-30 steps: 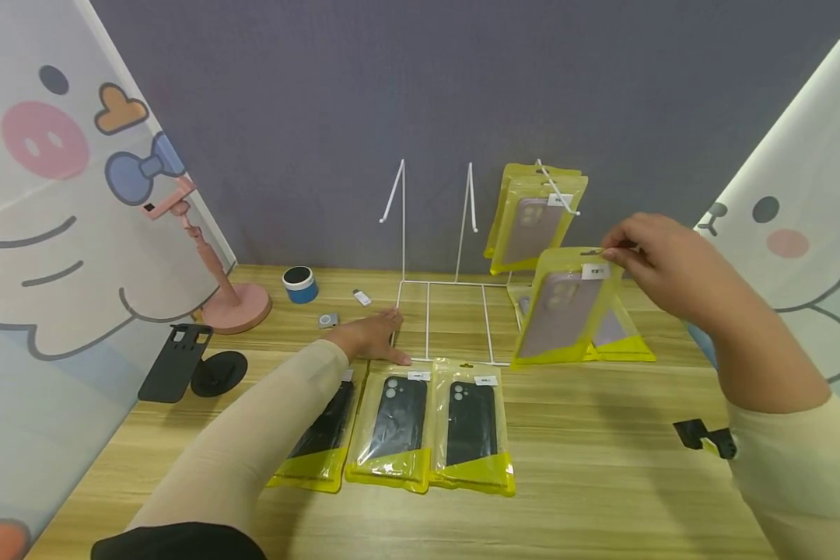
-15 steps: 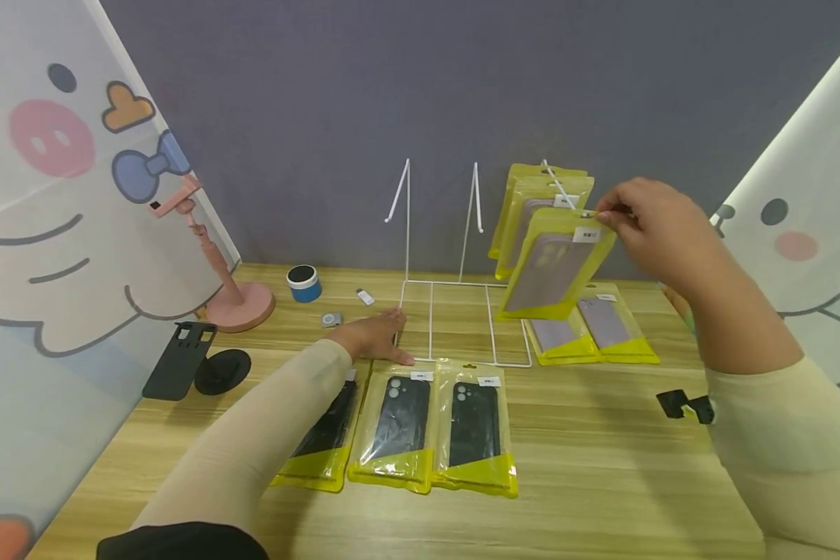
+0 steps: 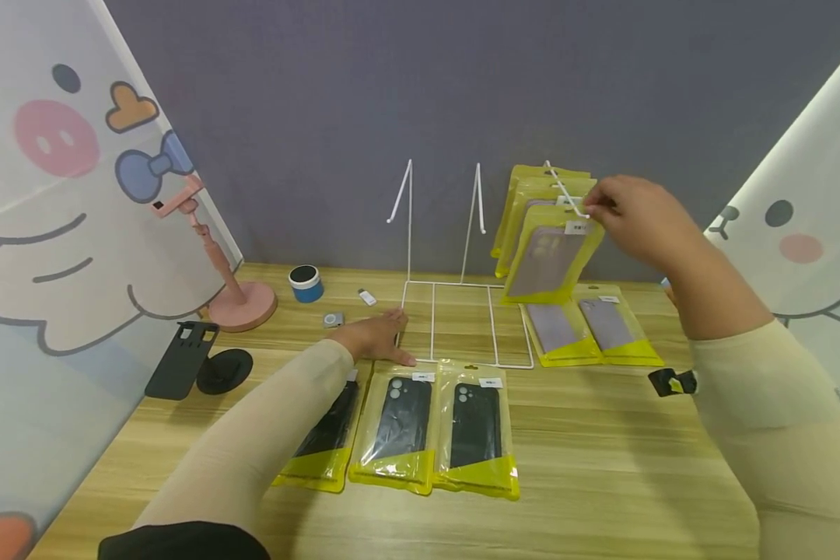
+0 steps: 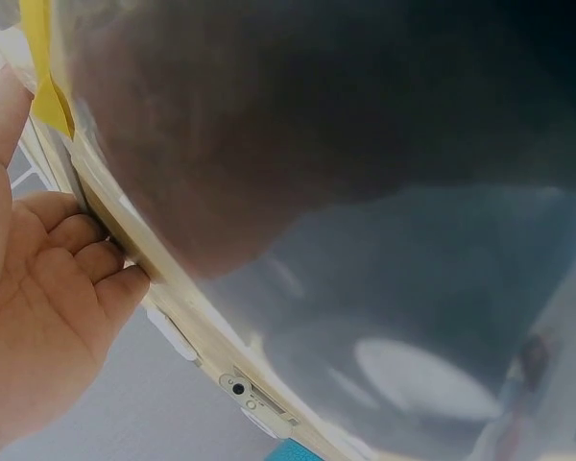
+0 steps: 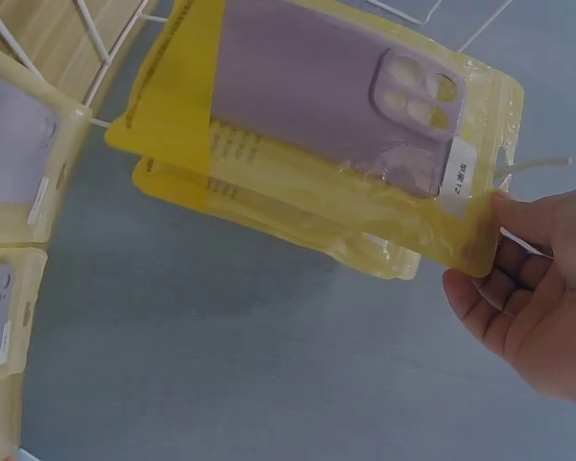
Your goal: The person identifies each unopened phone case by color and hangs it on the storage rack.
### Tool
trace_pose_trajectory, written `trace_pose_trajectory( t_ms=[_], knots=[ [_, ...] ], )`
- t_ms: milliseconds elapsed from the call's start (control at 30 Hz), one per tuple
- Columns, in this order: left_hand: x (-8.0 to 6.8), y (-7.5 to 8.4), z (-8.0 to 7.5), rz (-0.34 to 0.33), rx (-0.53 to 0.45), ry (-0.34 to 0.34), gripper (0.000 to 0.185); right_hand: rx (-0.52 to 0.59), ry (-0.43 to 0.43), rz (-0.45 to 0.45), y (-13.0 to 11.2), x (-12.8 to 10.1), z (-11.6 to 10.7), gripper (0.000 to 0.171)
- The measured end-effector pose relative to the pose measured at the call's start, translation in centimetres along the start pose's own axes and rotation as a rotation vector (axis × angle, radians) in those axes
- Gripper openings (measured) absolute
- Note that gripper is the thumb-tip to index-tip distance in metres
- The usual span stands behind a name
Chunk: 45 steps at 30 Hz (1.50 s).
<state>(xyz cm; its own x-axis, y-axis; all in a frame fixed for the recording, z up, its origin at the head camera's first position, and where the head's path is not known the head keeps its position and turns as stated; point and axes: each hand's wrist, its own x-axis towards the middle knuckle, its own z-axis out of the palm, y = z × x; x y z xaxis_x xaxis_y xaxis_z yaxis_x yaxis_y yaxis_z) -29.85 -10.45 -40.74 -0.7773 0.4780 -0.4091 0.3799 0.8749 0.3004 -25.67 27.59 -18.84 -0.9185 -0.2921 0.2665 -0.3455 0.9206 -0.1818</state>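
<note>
My right hand [image 3: 633, 214] pinches the top corner of a yellow-edged clear bag with a purple phone case [image 3: 549, 264]. In the right wrist view the tip of a white hook [image 5: 547, 163] sticks out through the bag's hang hole. Similar bags [image 3: 521, 187] hang behind it on the same hook. My left hand [image 3: 374, 337], fingers spread, rests at the left side of the white wire rack's base [image 3: 432, 323]. Two bagged purple cases [image 3: 553, 327] lie at the rack's right. Bagged black phone cases [image 3: 476, 424] lie in a row before it, one partly under the left forearm.
The rack's other two hooks [image 3: 481, 210] jut forward, bare. At the left stand a pink phone stand [image 3: 243, 305] and a black phone holder [image 3: 182, 362]. A blue-and-white round container [image 3: 306, 286] and two small gadgets [image 3: 333, 320] lie nearby. A grey partition [image 3: 322, 117] rises behind.
My right hand has lifted the bagged purple case up and back to the right hook, whose tip now passes through the hang hole. My left hand stays at the rack base.
</note>
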Motion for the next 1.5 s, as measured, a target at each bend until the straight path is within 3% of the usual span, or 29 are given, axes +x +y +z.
trace_pose_trajectory(
  t_ms=[300,600,767,900,1033,1133,1267,1500],
  knots=[
    [-0.1,0.3,-0.2,-0.006,-0.013,-0.008,0.109,0.017,-0.055,0.055,0.7,2.5,0.1,0.036],
    [0.0,0.4,-0.3,-0.003,0.024,-0.025,0.108,0.027,-0.056,0.085,1.5,3.6,0.5,0.039],
    [0.1,0.5,-0.4,0.004,0.026,-0.027,0.107,0.079,-0.041,0.125,2.0,3.1,0.5,0.047],
    [0.1,0.5,-0.4,0.003,0.015,-0.022,0.107,0.137,0.036,0.151,2.9,2.1,0.6,0.054],
    [0.0,0.4,-0.4,0.0,0.009,-0.023,0.107,0.192,0.142,0.155,4.8,0.4,1.5,0.055],
    [0.0,0.4,-0.3,-0.002,0.019,-0.026,0.108,0.236,0.161,0.187,6.9,-1.2,3.0,0.058],
    [0.1,0.2,-0.2,-0.004,0.032,-0.022,0.109,0.238,0.09,0.244,9.9,-3.3,6.3,0.062],
    [0.3,0.1,-0.1,-0.003,0.022,-0.019,0.11,0.202,-0.175,0.237,14.2,-6.6,13.0,0.061]
  ],
)
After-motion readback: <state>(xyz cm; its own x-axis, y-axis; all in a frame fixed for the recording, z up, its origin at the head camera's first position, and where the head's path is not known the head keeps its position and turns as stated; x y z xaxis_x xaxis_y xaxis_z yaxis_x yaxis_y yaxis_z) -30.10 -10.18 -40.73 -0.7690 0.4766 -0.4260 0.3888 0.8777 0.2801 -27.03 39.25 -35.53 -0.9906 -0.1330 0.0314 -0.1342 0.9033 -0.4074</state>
